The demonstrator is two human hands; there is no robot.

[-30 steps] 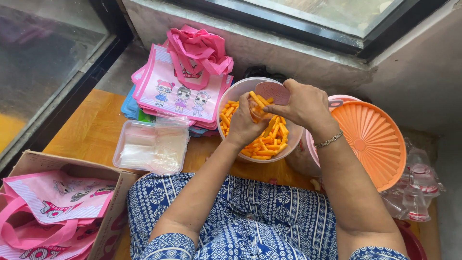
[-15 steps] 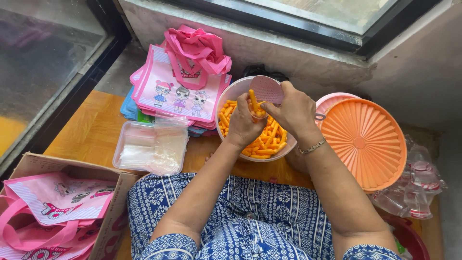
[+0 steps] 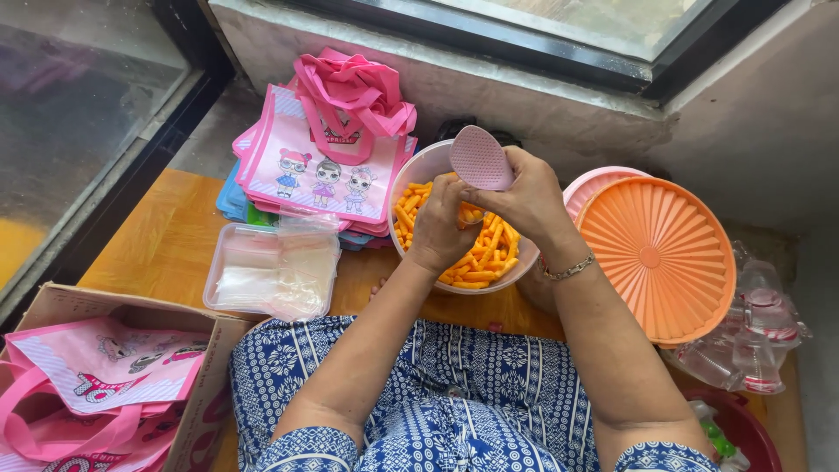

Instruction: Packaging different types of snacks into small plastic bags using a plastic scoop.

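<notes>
Orange snack sticks [image 3: 476, 253] fill the pale round bowl [image 3: 419, 170] that sits on the wooden surface [image 3: 166, 240] right in front of your knees. Your right hand [image 3: 524, 201] is closed around a pink scoop [image 3: 481, 157], held up over the bowl with its dotted back facing the camera. Your left hand [image 3: 441, 227] is curled shut over the sticks just below the scoop, pinching something small; can't tell exactly what. Both hands touch or nearly touch above the bowl centre. Right of the bowl: ribbed orange lid [image 3: 660, 258] leaning over a pink container [image 3: 599, 183]. Further right, clear bottles with red trim [image 3: 756, 336]. Left of the bowl: stack of pink printed tote bags [image 3: 323, 170], one crumpled on top. In front of that stack, a clear tub of plastic bags [image 3: 271, 271]. Lower left corner: cardboard box [image 3: 205, 376] holding more pink bags [image 3: 96, 376]. Blue patterned fabric [image 3: 463, 385] across your lap
</notes>
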